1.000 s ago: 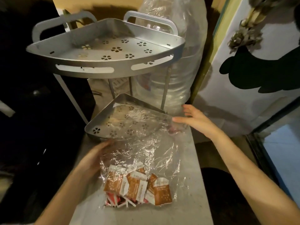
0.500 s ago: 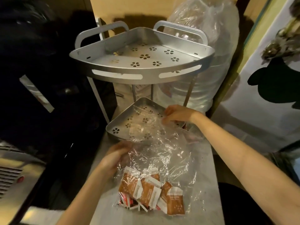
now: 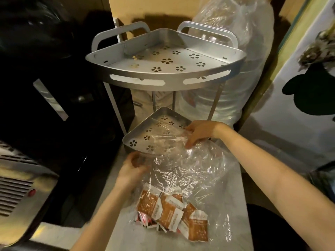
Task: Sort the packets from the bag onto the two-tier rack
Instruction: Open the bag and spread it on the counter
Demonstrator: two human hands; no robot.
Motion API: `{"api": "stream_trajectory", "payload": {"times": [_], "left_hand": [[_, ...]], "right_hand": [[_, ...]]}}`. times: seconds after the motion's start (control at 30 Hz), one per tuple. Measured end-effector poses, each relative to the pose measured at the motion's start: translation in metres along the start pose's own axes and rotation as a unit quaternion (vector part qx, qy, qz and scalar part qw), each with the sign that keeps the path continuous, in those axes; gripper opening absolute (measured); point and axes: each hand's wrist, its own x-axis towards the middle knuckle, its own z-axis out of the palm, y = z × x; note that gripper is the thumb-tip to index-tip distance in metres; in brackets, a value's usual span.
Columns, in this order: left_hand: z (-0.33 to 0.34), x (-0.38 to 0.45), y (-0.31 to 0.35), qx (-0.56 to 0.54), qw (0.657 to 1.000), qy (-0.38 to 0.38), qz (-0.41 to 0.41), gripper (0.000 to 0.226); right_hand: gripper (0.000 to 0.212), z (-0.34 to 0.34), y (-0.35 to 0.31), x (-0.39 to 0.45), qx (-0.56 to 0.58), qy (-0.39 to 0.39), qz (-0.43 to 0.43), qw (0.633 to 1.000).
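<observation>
Hands work a clear plastic bag (image 3: 188,171) on a grey counter (image 3: 235,232) — the right hand (image 3: 199,132) pinches the bag's mouth, the left hand (image 3: 133,169) curls round its near edge. Orange-and-white packets (image 3: 172,212) lie inside, below both sets of fingers. Beyond the fingertips stands the two-tier rack (image 3: 163,82), the bag's film draped over its lower tray — a wrapped water jug (image 3: 241,84) behind.

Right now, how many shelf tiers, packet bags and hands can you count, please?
Shelf tiers: 2, upper tier and lower tier
Packet bag: 1
Hands: 2, left hand and right hand, both gripping it
Total: 5
</observation>
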Motion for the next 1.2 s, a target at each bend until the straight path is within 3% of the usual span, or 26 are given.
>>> {"api": "stream_trajectory", "payload": {"times": [0.1, 0.17, 0.27, 0.37, 0.5, 0.6, 0.7, 0.77, 0.83, 0.87, 0.9, 0.93, 0.97, 1.0, 1.1, 1.2], "left_hand": [[0.011, -0.022, 0.001, 0.178, 0.968, 0.097, 0.151, 0.058], [0.02, -0.04, -0.005, 0.259, 0.929, 0.117, 0.237, 0.056], [0.033, -0.057, -0.027, 0.349, 0.908, 0.075, 0.22, 0.07], [0.039, -0.063, -0.048, 0.423, 0.876, 0.045, 0.228, 0.082], [0.036, -0.062, -0.059, 0.414, 0.876, 0.024, 0.247, 0.078], [0.026, -0.061, -0.06, 0.378, 0.881, -0.012, 0.283, 0.074], [0.016, -0.063, -0.065, 0.329, 0.89, -0.03, 0.315, 0.076], [0.004, -0.066, -0.07, 0.296, 0.915, -0.025, 0.273, 0.094], [-0.014, -0.072, -0.068, 0.38, 0.91, -0.054, 0.156, 0.154], [-0.022, -0.071, -0.058, 0.36, 0.927, -0.042, 0.101, 0.167], [-0.028, -0.071, -0.055, 0.295, 0.949, -0.002, 0.112, 0.155], [-0.031, -0.072, -0.049, 0.198, 0.96, 0.049, 0.19, 0.117], [-0.035, -0.072, -0.041, 0.149, 0.945, 0.12, 0.265, 0.072], [-0.039, -0.073, -0.033, 0.162, 0.922, 0.176, 0.306, 0.054], [-0.044, -0.068, -0.03, 0.191, 0.9, 0.203, 0.334, 0.053], [-0.024, -0.066, -0.043, 0.318, 0.879, 0.12, 0.335, 0.056]], "right_hand": [[0.016, 0.003, -0.001, -0.007, -0.007, -0.017, 0.028, 0.999], [0.017, 0.007, -0.004, -0.014, 0.02, -0.035, 0.031, 0.999], [0.004, 0.014, -0.007, -0.028, 0.057, -0.031, 0.025, 0.998], [0.031, 0.02, -0.011, -0.038, 0.092, -0.013, 0.015, 0.996], [0.018, 0.03, -0.027, -0.056, 0.17, -0.01, 0.0, 0.985], [0.033, 0.044, -0.044, -0.069, 0.186, -0.006, -0.013, 0.982], [0.026, 0.066, -0.066, -0.079, 0.211, -0.007, -0.043, 0.976], [0.026, 0.082, -0.08, -0.083, 0.244, 0.024, -0.058, 0.968], [0.027, 0.097, -0.093, -0.088, 0.296, 0.044, -0.078, 0.951], [0.025, 0.102, -0.097, -0.09, 0.331, 0.053, -0.087, 0.938], [0.025, 0.108, -0.099, -0.09, 0.366, 0.061, -0.097, 0.924], [0.026, 0.113, -0.1, -0.091, 0.402, 0.066, -0.11, 0.907], [0.025, 0.116, -0.098, -0.092, 0.444, 0.067, -0.129, 0.884], [0.022, 0.12, -0.094, -0.092, 0.488, 0.072, -0.146, 0.858], [0.02, 0.129, -0.064, -0.09, 0.591, 0.092, -0.154, 0.787], [0.032, 0.146, -0.013, -0.083, 0.623, 0.094, -0.052, 0.775]]}}
